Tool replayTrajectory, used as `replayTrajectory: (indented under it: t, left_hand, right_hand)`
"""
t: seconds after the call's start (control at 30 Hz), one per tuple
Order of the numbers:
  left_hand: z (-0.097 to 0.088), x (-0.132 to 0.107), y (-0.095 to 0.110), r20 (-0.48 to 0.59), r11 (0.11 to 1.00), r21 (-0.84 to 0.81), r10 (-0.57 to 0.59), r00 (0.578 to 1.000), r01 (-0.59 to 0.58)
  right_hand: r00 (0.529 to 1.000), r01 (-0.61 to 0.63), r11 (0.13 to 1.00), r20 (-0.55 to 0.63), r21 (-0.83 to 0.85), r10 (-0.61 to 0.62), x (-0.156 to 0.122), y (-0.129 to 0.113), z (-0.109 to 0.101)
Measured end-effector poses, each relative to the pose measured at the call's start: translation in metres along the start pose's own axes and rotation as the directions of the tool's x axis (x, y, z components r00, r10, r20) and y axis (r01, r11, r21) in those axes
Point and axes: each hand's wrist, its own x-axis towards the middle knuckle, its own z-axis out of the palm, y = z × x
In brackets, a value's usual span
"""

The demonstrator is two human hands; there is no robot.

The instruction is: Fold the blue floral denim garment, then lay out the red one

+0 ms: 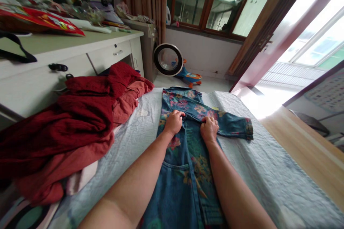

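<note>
A blue denim garment with a floral print (193, 171), which looks like a jacket, lies spread over the bed. One of its sleeves (235, 124) stretches out to the right, its cuff flat on the quilt. My left hand (174, 121) pinches the cloth near the upper middle of the garment. Beside it, my right hand (209, 128) has its fingers curled onto the fabric where the sleeve joins the body. Between the two hands runs a fold of the denim. The garment's lower end passes out of view at the bottom.
Dark red clothes (94, 114) lie heaped on the left of the white quilt (242, 161). A cluttered white desk (113, 48) stands at the left. Beyond the bed are a washing machine with its round door (168, 59) swung out and a blue-orange ride-on toy (189, 76).
</note>
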Motion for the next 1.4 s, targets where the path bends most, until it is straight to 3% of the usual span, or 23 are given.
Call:
replayTrajectory:
  t: [0.13,0.3,0.5,0.63,0.77,1.03,1.27,1.4]
  left_hand:
    - [-0.001,0.0,0.001,-0.051,0.999,0.041,-0.034,0.998,0.036]
    - [-0.002,-0.005,0.003,-0.052,0.972,0.217,-0.076,0.996,0.086]
    - [-0.003,-0.008,0.001,-0.073,0.911,0.385,-0.132,0.989,0.15]
    - [-0.005,-0.007,0.0,-0.045,0.893,0.42,-0.158,0.986,0.162]
    - [-0.002,-0.007,-0.003,-0.022,0.884,0.446,-0.146,0.989,0.14]
    - [0.001,-0.008,-0.006,0.01,0.865,0.485,-0.15,0.989,0.126]
    - [0.002,-0.009,-0.003,0.0,0.844,0.519,-0.158,0.987,0.135]
    - [0.003,-0.01,0.0,-0.021,0.83,0.531,-0.189,0.982,0.171]
  right_hand:
    - [0.998,-0.02,1.0,0.061,-0.013,0.02,0.002,-0.001,-0.002]
    - [0.993,-0.008,0.999,0.114,-0.049,0.014,0.003,0.0,-0.002]
    - [0.976,0.119,0.992,0.188,-0.05,-0.108,0.007,0.013,-0.007]
    - [0.931,0.247,0.967,0.26,0.061,-0.255,0.022,0.033,-0.014]
    - [0.921,0.258,0.961,0.277,0.098,-0.276,0.043,0.051,-0.018]
    - [0.981,0.175,0.969,0.121,-0.176,-0.155,0.076,0.068,-0.01]
    - [0.936,0.257,0.904,0.32,-0.343,-0.145,0.106,0.072,-0.017]
    - [0.915,0.306,0.873,0.369,-0.379,-0.161,0.114,0.071,-0.025]
